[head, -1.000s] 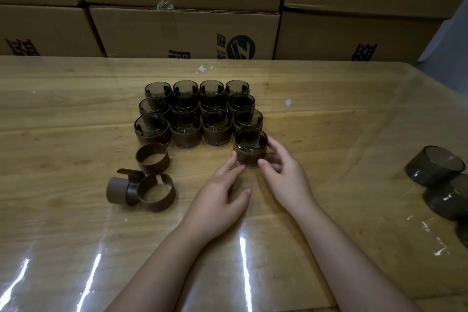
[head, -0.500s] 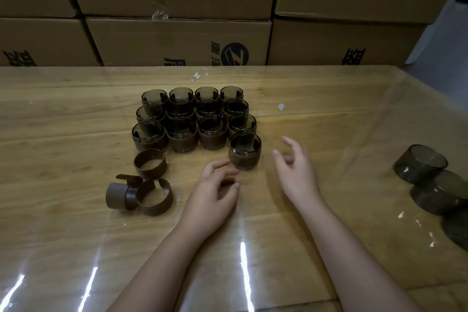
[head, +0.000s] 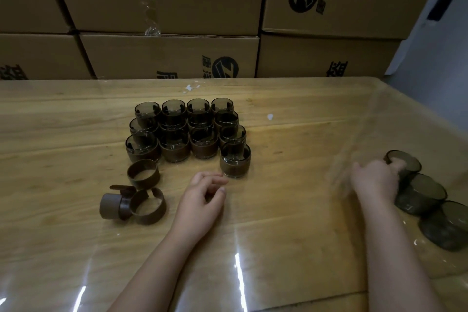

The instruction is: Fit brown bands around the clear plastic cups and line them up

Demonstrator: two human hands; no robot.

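Note:
Several banded cups stand in rows at the table's middle, the nearest banded cup (head: 235, 159) alone at the front right of the block. Loose brown bands (head: 143, 174) lie to the front left, one band (head: 148, 206) next to a curled one (head: 111, 206). My left hand (head: 202, 197) rests on the table just below the nearest banded cup, fingers loosely curled, holding nothing. My right hand (head: 374, 180) is blurred at the far right and grips a bare smoky cup (head: 405, 163) lying on its side, a finger inside its mouth.
Two more bare cups (head: 421, 194) (head: 447, 225) lie on their sides at the right edge. Cardboard boxes (head: 167, 56) are stacked behind the wooden table (head: 291, 134), which is covered with a glossy clear sheet.
My right hand left the newly placed banded cup and swept right to the bare cups, taking hold of one. My left hand drew back slightly and curled.

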